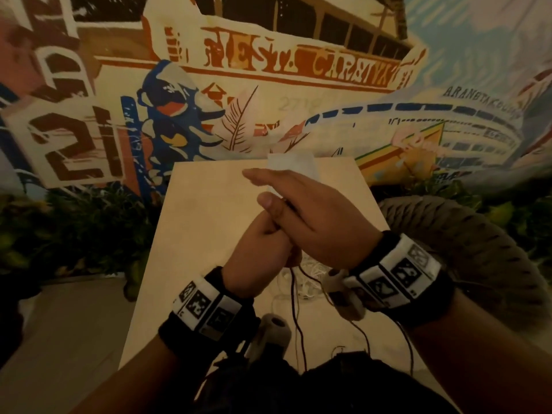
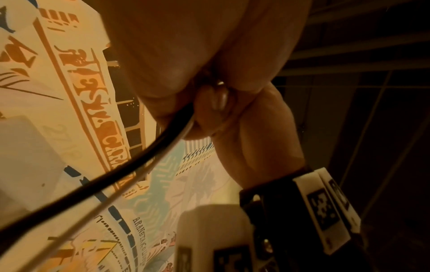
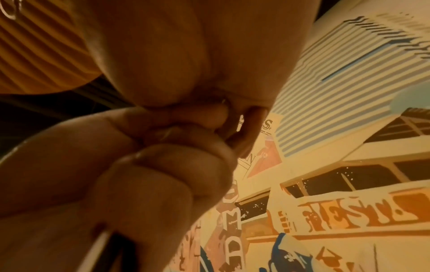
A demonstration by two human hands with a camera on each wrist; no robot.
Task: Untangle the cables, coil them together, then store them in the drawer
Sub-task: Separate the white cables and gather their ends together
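Over the pale wooden table (image 1: 209, 234) my left hand (image 1: 254, 252) is curled into a fist around a black cable (image 1: 294, 297) and a white one. My right hand (image 1: 301, 210) lies across it, fingers stretched left, thumb pinching the cable against the forefinger. The black cable hangs from the fist toward my lap. A loose heap of white cable (image 1: 309, 282) lies on the table under the hands. In the left wrist view the black cable (image 2: 93, 184) and the white cable (image 2: 130, 182) run out side by side from the grip. No drawer is in view.
A white box (image 1: 291, 165) sits at the table's far end, just beyond my right fingertips. A painted mural wall (image 1: 268, 70) stands behind. A woven chair (image 1: 463, 249) is at the right, leafy plants (image 1: 74, 228) at the left, and floor (image 1: 74, 324) at lower left.
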